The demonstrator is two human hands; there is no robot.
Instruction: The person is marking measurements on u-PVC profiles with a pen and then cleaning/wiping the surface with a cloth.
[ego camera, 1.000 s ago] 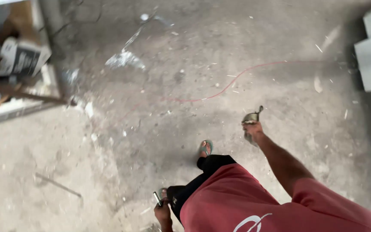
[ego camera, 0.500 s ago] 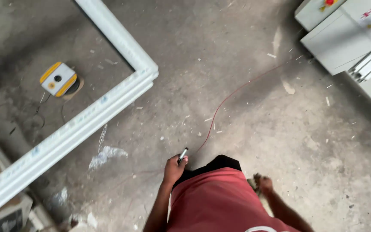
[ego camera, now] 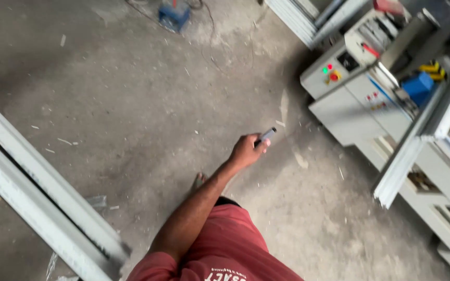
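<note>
My left hand (ego camera: pixel 246 151) reaches forward over the dusty concrete floor (ego camera: pixel 131 104), its fingers closed round a small grey pen-like tool (ego camera: pixel 266 135) whose tip points up and right. The arm stretches out from my red shirt (ego camera: pixel 225 250) at the bottom edge. One foot (ego camera: pixel 199 181) shows just beneath the forearm. My right hand is out of the picture.
A white window frame (ego camera: pixel 42 192) lies on the floor at the left. At the right stands a grey machine (ego camera: pixel 350 99) with coloured buttons, and long white profiles (ego camera: pixel 417 145) rest on it. A blue device (ego camera: pixel 174 14) with cables sits at the top.
The view has swung toward the machine on the right. My left arm has moved forward with the small tool. My right hand, seen before at my side, has left the view.
</note>
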